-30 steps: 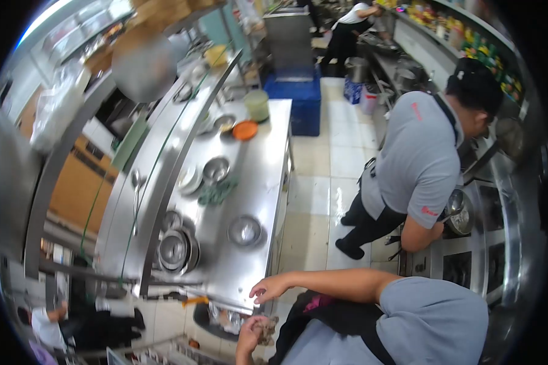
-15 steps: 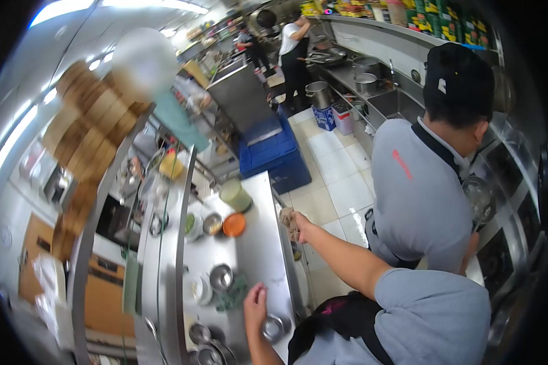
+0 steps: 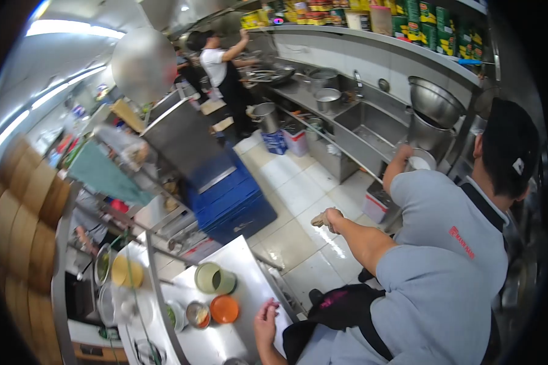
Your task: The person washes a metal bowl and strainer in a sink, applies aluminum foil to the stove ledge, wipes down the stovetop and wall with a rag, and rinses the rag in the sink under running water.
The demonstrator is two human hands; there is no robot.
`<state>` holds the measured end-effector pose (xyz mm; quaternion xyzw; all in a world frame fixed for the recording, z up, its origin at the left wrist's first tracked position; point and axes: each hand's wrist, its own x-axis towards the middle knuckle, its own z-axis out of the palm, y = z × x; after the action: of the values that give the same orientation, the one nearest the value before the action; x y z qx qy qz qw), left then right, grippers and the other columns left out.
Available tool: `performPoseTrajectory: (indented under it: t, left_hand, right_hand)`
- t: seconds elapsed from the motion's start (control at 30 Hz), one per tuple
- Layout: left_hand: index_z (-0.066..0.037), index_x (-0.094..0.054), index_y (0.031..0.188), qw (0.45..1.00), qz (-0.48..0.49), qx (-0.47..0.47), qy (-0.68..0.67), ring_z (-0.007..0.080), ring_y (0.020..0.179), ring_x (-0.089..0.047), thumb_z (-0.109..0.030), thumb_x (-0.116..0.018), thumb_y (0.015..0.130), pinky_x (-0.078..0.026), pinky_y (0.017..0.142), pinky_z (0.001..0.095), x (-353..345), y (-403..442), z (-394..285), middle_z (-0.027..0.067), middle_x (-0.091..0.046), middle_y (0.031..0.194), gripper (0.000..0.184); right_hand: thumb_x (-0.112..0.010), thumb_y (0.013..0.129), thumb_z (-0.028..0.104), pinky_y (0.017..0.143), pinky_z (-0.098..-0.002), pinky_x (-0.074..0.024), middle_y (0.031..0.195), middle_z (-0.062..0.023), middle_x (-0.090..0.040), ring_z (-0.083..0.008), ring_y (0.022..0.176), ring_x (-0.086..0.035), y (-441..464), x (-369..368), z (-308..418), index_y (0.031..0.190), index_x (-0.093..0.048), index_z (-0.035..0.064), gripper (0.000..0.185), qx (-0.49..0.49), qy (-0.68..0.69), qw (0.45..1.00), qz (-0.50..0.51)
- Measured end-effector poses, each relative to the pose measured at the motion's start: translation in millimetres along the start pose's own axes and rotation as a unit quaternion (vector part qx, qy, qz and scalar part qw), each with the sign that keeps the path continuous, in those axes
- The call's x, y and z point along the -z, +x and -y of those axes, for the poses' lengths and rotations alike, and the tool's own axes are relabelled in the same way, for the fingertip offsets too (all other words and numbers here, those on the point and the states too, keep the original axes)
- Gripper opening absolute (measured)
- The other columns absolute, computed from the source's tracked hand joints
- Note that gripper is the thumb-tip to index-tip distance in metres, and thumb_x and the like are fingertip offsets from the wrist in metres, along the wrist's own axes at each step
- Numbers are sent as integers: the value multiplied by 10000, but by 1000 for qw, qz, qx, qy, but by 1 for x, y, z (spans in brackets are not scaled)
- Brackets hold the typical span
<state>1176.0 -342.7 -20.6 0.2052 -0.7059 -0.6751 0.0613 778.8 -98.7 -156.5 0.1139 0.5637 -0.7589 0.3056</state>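
Note:
My right hand [image 3: 333, 222] reaches out over the tiled floor, its fingers closed on a crumpled grey-brown cloth [image 3: 320, 219]. Just above the metal counter [image 3: 246, 264], near its right edge, is my left hand [image 3: 266, 317]. Its fingers are loosely bent and apart, and nothing shows in them. Nearest to that hand is an orange bowl [image 3: 224, 309]. Beside the bowl stand a small metal bowl [image 3: 198, 314] with pale pieces in it and a green tub [image 3: 215, 280].
A blue bin [image 3: 232, 204] stands beyond the counter. Close on my right, a co-worker in grey [image 3: 450, 213] holds a white container [image 3: 421, 159] near the sink [image 3: 371, 125]. Another person [image 3: 225, 79] stands farther back. Bamboo steamers [image 3: 24, 225] are stacked at left.
My view has swung right. My right hand with the cloth has moved away from the counter's edge, over the floor. The co-worker has turned toward the sink side.

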Motion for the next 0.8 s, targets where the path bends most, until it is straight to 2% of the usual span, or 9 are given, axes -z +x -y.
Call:
performPoseTrajectory:
  t: [0.13, 0.23, 0.27, 0.37, 0.47, 0.53, 0.6, 0.73, 0.8]
  left_hand:
    - [13, -603, 1237, 996, 79, -44, 14, 154, 970, -639, -168, -558, 994, -507, 823, 273, -14, 125, -59, 93, -689, 1043, 307]
    - [22, -586, 1251, 982, 179, -47, 44, 175, 990, -651, -162, -562, 987, -508, 841, 277, -62, 227, -95, 105, -692, 1048, 323]
    - [-10, -575, 1284, 967, 220, -88, 97, 171, 1002, -645, -192, -565, 984, -512, 828, 278, -84, 265, -90, 99, -687, 1089, 351]
    - [-70, -443, 1429, 937, 301, -137, 115, 217, 1131, -595, -152, -647, 927, -486, 932, 318, -172, 354, -104, 141, -604, 1260, 549]
    - [-66, -321, 1495, 884, 202, -343, 244, 273, 1229, -529, -223, -691, 906, -454, 993, 350, -258, 444, -84, 183, -503, 1382, 713]
    - [-74, -269, 1517, 903, 237, -306, 185, 305, 1279, -483, -212, -732, 871, -415, 1047, 370, -296, 505, -59, 182, -469, 1411, 807]
    - [-37, -406, 1398, 942, 294, 7, -160, 234, 1150, -581, -88, -687, 897, -495, 946, 333, -324, 529, -62, 129, -566, 1280, 577]
    - [-23, -501, 1241, 936, 308, 36, -167, 158, 955, -626, -73, -634, 930, -524, 814, 301, -363, 602, -67, 87, -638, 1089, 342]
    - [-46, -540, 1182, 950, 287, -15, -120, 160, 884, -636, -131, -591, 961, -521, 738, 292, -394, 648, -88, 71, -647, 1040, 242]
  right_hand:
    - [-336, 907, 216, 646, -318, -474, 828, -149, -718, -256, 741, -639, 10, 77, 33, 945, -731, -3, 453, 17, 21, 992, -126]
    - [-490, 917, 482, 453, -313, -297, 540, 4, -399, -139, 488, -379, 20, 71, 78, 899, -704, 127, 415, -37, 227, 957, -176]
    - [-490, 917, 482, 453, -313, -297, 540, 4, -399, -139, 488, -379, 23, 66, 93, 899, -704, 127, 415, -31, 236, 954, -180]
    - [-528, 861, 348, 537, -330, -403, 722, -21, -569, -157, 629, -517, 67, 82, 119, 1007, -658, 88, 325, 42, 174, 970, 167]
    - [-531, 848, 230, 790, -426, -519, 937, -80, -654, -241, 878, -633, 103, 48, 146, 1105, -641, 89, 313, 35, 184, 980, 65]
    - [-560, 874, 216, 855, -486, -514, 1101, -95, -639, -273, 1032, -616, 157, 52, 157, 1159, -614, 83, 319, 25, 72, 992, 101]
    - [-584, 899, 250, 875, -510, -512, 1217, -98, -603, -281, 1116, -587, 138, 38, 206, 1193, -594, 76, 342, 2, 22, 992, 122]
    - [-641, 928, 309, 651, -316, -546, 912, -20, -676, -119, 831, -630, 198, 80, 257, 1032, -698, 70, 267, 119, -323, 939, -19]
    - [-637, 928, 286, 627, -277, -536, 891, -6, -681, -102, 787, -629, 220, 101, 281, 1008, -695, 66, 241, 147, -172, 971, -71]
